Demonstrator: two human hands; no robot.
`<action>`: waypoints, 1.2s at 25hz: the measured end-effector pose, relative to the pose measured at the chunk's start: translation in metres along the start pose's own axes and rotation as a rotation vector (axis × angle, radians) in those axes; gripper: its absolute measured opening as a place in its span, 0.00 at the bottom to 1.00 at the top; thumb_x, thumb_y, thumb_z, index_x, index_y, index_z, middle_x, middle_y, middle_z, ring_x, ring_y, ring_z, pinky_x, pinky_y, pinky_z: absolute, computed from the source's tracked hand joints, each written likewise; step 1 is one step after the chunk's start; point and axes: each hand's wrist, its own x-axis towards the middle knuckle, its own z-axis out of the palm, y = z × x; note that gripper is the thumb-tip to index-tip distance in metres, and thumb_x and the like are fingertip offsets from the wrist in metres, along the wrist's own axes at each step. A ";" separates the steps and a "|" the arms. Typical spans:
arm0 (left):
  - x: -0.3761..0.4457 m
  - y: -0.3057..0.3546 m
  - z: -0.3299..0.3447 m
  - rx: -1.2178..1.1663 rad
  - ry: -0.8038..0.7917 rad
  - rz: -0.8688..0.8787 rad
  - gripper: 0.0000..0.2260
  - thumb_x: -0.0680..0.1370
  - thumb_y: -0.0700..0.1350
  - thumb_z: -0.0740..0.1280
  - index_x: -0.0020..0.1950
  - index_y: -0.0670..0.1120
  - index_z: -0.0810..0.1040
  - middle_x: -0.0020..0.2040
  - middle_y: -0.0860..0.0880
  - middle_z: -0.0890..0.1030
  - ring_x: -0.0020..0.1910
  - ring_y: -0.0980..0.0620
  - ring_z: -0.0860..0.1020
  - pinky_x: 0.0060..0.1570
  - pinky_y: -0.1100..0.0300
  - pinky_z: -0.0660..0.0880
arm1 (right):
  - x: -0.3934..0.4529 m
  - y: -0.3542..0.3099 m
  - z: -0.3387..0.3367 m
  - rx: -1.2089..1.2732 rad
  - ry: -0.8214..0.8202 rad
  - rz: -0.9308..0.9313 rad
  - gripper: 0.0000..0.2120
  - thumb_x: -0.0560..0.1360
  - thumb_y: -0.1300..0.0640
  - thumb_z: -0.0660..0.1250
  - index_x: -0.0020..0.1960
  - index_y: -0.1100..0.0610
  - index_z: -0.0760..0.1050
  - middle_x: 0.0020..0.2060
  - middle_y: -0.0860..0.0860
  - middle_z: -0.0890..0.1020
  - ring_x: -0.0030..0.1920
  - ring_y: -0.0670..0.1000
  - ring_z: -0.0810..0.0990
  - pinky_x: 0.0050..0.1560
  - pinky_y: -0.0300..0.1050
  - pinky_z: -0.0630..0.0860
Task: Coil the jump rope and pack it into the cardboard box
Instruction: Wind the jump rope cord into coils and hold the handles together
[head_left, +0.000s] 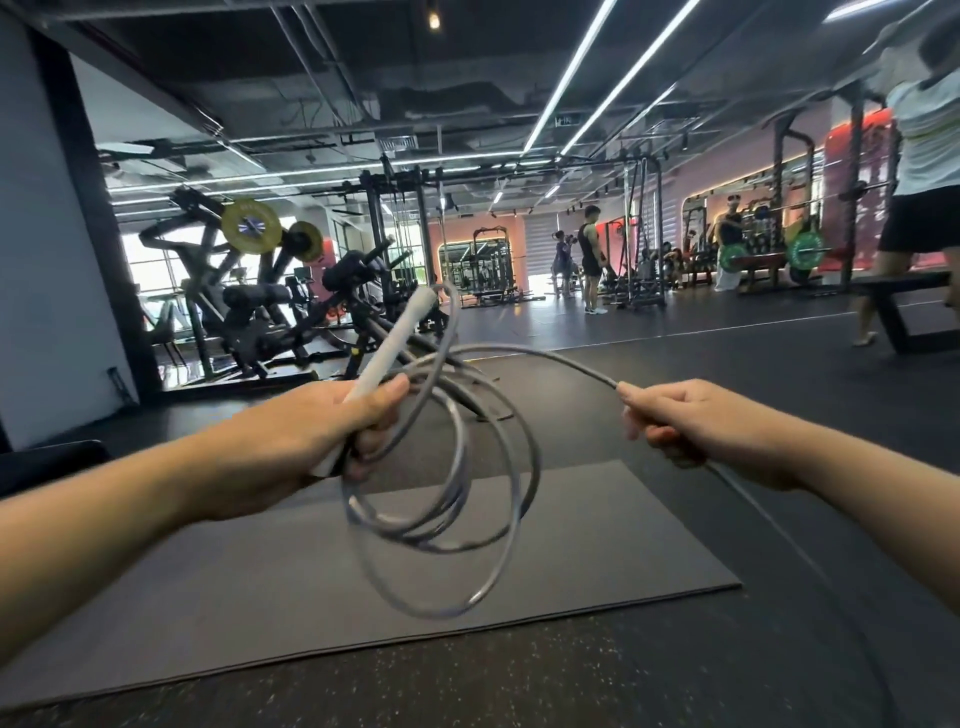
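My left hand (317, 431) grips the jump rope's white handle (387, 345), which points up and away, together with several grey loops of the rope (511, 483) that hang below my fist. From the coil one strand arcs right to my right hand (680, 421), which grips the rope between curled fingers. Beyond that hand the rope trails down toward the lower right and blurs against the dark floor. No cardboard box is in view.
A grey mat (597, 545) lies on the dark speckled floor below my hands. Weight machines (260, 291) stand at the left, racks and people at the back. A person (919, 171) stands close at the right beside a black bench (904, 301).
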 end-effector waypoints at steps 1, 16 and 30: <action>0.006 0.000 0.010 -0.179 0.058 0.008 0.16 0.77 0.58 0.66 0.37 0.48 0.71 0.30 0.51 0.71 0.27 0.54 0.67 0.31 0.62 0.67 | 0.005 0.004 0.014 0.156 -0.019 -0.010 0.21 0.83 0.43 0.60 0.44 0.58 0.80 0.31 0.50 0.64 0.29 0.48 0.59 0.34 0.47 0.52; 0.066 0.026 0.123 -1.216 0.356 0.038 0.19 0.83 0.57 0.59 0.41 0.46 0.78 0.29 0.52 0.82 0.28 0.56 0.82 0.39 0.62 0.77 | 0.013 -0.067 0.147 0.809 0.297 -0.372 0.24 0.65 0.46 0.75 0.59 0.50 0.79 0.45 0.44 0.90 0.49 0.41 0.87 0.45 0.32 0.79; 0.054 -0.010 0.113 -1.051 0.432 -0.104 0.18 0.72 0.45 0.74 0.62 0.47 0.80 0.58 0.44 0.84 0.50 0.46 0.80 0.48 0.53 0.74 | 0.009 -0.066 0.129 0.805 0.477 -0.278 0.10 0.76 0.55 0.74 0.38 0.57 0.79 0.28 0.50 0.84 0.29 0.46 0.83 0.31 0.39 0.77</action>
